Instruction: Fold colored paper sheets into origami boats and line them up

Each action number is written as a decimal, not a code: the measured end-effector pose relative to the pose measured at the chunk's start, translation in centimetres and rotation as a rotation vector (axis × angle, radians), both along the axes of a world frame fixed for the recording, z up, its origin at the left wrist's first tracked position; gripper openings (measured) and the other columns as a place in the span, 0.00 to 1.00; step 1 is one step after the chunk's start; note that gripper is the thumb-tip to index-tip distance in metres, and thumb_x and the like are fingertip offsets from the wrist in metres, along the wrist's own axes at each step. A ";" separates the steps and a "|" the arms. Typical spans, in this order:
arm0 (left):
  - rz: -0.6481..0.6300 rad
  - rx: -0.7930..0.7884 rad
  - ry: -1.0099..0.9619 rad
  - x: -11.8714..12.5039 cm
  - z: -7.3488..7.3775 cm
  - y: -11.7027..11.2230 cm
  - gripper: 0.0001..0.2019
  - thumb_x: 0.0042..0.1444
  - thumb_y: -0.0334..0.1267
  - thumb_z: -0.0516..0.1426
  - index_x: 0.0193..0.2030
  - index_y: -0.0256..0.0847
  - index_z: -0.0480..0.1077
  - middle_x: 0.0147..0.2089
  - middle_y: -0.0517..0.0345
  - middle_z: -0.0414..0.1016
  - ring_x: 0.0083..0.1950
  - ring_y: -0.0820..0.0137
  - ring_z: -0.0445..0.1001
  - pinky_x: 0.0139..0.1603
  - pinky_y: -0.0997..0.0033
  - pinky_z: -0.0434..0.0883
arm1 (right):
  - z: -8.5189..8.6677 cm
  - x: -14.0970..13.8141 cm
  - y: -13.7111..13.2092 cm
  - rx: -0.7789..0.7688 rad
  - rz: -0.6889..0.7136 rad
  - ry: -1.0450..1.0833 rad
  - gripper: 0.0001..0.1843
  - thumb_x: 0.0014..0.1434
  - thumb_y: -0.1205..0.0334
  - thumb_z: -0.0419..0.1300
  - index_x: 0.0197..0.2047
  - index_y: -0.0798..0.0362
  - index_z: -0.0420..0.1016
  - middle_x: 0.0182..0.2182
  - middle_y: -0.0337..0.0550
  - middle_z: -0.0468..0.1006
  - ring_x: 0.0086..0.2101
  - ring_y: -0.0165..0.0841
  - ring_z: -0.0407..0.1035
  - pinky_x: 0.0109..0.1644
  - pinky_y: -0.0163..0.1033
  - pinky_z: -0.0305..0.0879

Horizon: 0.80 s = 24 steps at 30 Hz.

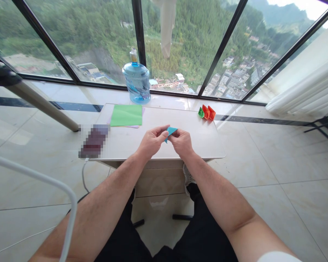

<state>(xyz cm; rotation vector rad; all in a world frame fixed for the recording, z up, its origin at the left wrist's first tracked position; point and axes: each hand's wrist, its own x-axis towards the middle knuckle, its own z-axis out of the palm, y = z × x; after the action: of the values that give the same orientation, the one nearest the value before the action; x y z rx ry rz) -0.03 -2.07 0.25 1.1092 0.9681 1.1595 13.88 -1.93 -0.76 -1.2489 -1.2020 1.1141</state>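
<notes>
Both of my hands meet above the middle of a small white table (207, 145). My left hand (152, 140) and my right hand (182, 141) pinch a small folded piece of blue paper (170, 131) between their fingertips, holding it just over the tabletop. A stack of paper sheets with a green one on top (126, 115) lies at the table's far left. Three small folded paper shapes, one green (200, 112) and two orange-red (209, 112), stand at the far right edge.
A blue water jug (137, 82) stands on the floor behind the table, against the big window. A blurred dark object (94, 141) lies at the table's left edge. A slanted pole (35, 100) and a white tube (57, 189) are at left; a radiator (303, 91) at right.
</notes>
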 end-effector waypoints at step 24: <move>0.043 0.111 0.024 1.2 0.0 -0.9 0.35 0.51 0.55 0.69 0.61 0.35 0.76 0.54 0.46 0.83 0.56 0.55 0.79 0.62 0.58 0.72 | 0.0 -0.5 -0.4 0.088 -0.045 0.259 0.11 0.44 0.56 0.72 0.28 0.52 0.80 0.26 0.36 0.78 0.29 0.30 0.67 0.41 0.40 0.69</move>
<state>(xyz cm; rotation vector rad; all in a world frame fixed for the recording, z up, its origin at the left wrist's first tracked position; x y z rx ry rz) 1.17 -2.92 0.28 1.1988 0.9595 1.2497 13.36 -2.29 -0.75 -1.0248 -1.0118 1.1385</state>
